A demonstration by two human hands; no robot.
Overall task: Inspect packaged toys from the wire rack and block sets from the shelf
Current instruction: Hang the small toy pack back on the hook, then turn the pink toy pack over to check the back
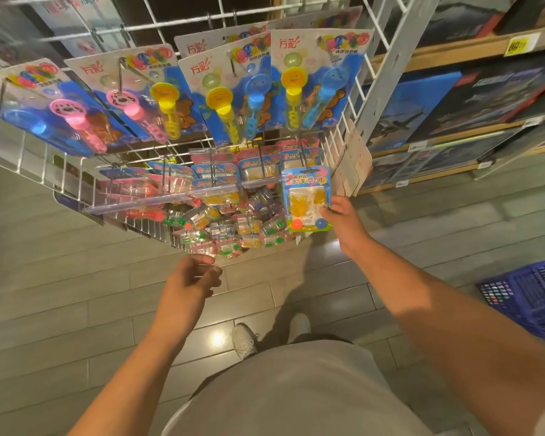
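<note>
Toy pack hanging from rack hook, pinched at lower edge by right hand. Looks light, stiff card, slick blister; best held by card edges. Left hand loosely curled, empty, below.

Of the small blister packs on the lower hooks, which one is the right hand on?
The rightmost pack, with yellow toys and an orange and a blue ball at its bottom. The right hand pinches its lower right edge; the others hang untouched.

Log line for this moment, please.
stage: rack inspection | right hand: pinches blister pack at its right edge, pack still at hook | left hand: empty, below wire basket | shelf boxes: untouched
</note>
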